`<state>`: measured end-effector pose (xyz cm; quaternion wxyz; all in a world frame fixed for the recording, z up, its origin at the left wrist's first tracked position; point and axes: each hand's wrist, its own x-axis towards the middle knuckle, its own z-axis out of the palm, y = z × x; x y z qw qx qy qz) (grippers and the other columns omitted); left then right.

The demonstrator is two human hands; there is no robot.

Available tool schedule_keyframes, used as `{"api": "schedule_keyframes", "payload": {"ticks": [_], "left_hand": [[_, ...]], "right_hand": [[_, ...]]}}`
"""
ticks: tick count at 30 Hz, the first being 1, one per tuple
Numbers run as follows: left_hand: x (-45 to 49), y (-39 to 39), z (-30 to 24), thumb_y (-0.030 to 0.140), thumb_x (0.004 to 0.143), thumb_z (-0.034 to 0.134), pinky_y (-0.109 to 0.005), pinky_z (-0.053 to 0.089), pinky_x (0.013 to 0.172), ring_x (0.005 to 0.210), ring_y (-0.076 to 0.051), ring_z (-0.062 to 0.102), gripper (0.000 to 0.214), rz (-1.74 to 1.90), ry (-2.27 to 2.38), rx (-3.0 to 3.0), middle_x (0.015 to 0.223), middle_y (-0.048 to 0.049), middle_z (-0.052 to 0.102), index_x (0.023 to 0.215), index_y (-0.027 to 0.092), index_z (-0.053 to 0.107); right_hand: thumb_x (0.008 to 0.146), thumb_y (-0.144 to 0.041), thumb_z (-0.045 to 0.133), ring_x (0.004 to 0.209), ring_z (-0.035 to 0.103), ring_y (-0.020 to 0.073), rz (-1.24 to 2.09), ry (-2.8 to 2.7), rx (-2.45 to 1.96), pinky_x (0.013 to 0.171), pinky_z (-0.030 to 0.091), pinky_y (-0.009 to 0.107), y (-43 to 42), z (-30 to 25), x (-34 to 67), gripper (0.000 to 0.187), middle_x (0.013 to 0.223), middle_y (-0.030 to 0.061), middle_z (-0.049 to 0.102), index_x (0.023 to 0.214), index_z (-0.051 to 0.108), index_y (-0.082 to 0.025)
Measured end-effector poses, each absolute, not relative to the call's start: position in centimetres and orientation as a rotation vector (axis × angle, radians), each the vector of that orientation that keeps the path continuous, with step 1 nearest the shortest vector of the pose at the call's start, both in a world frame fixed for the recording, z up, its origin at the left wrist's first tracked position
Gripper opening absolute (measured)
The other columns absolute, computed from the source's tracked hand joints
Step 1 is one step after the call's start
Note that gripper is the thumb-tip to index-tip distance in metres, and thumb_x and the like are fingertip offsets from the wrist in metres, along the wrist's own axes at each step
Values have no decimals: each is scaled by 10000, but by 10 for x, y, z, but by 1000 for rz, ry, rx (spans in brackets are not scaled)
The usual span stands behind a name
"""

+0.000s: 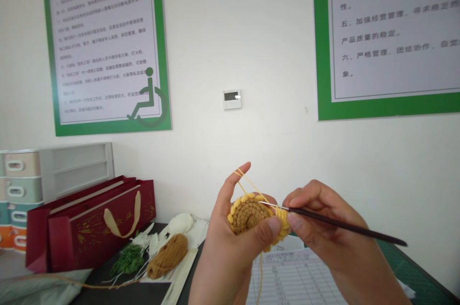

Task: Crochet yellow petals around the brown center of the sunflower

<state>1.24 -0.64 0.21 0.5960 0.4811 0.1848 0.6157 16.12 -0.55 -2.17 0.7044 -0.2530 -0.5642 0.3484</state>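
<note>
My left hand (233, 228) pinches a round crochet piece (247, 216), brown in the middle with a yellow edge. Yellow yarn (251, 183) loops over its raised index finger and runs down to the work. Between thumb and fingers, my right hand (323, 223) grips a crochet hook (348, 228) with a dark handle and a metal shaft. The hook's metal end lies across the upper right of the piece, touching the yellow stitches. A yarn strand (260, 276) hangs below the piece. The far side of the piece is hidden by my left fingers.
At left lie a brown yarn skein (167, 256), green yarn (127, 259) and white yarn (180, 223). Behind them stand a dark red gift bag (97, 221) and a drawer unit (77, 166). A printed sheet (287, 276) and a green cutting mat (413, 266) lie beneath my hands.
</note>
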Motion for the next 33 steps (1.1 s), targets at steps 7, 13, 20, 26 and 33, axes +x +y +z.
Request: {"api": "schedule_keyframes", "payload": {"ticks": [7, 13, 20, 26, 33], "left_hand": [[7, -5, 2, 65, 731, 868, -241, 493, 699, 757, -137, 643, 963, 1316, 340, 1097, 915, -49, 736, 1558, 217, 399], [4, -6, 1, 33, 750, 830, -261, 507, 703, 731, -135, 652, 894, 1307, 358, 1052, 955, -51, 735, 1532, 222, 439], [6, -5, 2, 116, 721, 901, -234, 495, 655, 714, -131, 641, 986, 1443, 473, 1155, 905, -32, 742, 1549, 244, 382], [10, -4, 4, 124, 706, 910, -209, 479, 603, 651, -113, 610, 955, 1488, 526, 1187, 839, -20, 737, 1517, 202, 411], [7, 0, 2, 86, 724, 883, -233, 489, 666, 717, -126, 639, 906, 1345, 397, 1113, 896, -37, 737, 1499, 194, 426]], "right_hand": [[823, -320, 853, 772, 664, 113, 896, -1249, -443, 703, 537, 195, -5, -22, 162, 187, 842, -22, 707, 808, 676, -261], [838, -276, 848, 745, 655, 81, 997, -1231, -362, 692, 522, 169, -5, -19, 159, 173, 827, -41, 723, 802, 679, -260], [835, -313, 843, 748, 651, 97, 854, -1303, -454, 681, 537, 174, 7, -27, 164, 172, 836, -25, 702, 818, 680, -259], [804, -331, 865, 722, 637, 116, 801, -1307, -527, 642, 541, 199, 8, -26, 166, 188, 802, -18, 672, 798, 695, -250], [819, -284, 853, 786, 676, 128, 961, -1265, -431, 722, 570, 228, 0, -21, 163, 174, 870, -10, 708, 796, 685, -247]]}}
